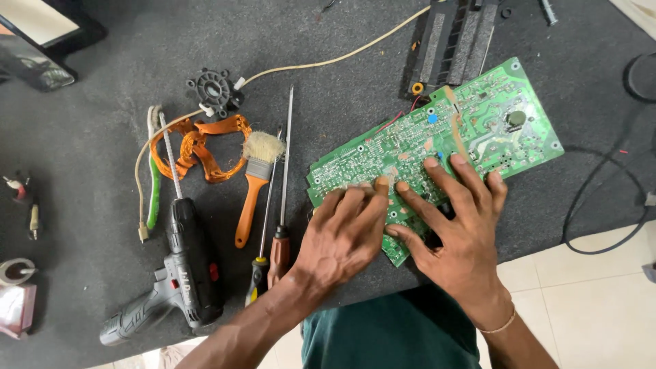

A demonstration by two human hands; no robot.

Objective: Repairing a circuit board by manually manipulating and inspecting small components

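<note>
A green circuit board point(437, 143) is laid solder side up on a dark mat point(102, 89), slanting away up and to the right of both hands. The left hand point(342, 236) is pressed flat on its near left corner, fingers loosely curled, nothing gripped. The right hand point(458, 229) is spread open over the board's near edge, fingertips touching it, nothing held. Just left of the left hand two screwdrivers point(277, 225) and a brush point(254, 184) are laid; further left, a drill point(181, 273) and an orange coil point(205, 147). A pink packet point(15, 307) is seen at the far left edge, well apart from the hands.
</note>
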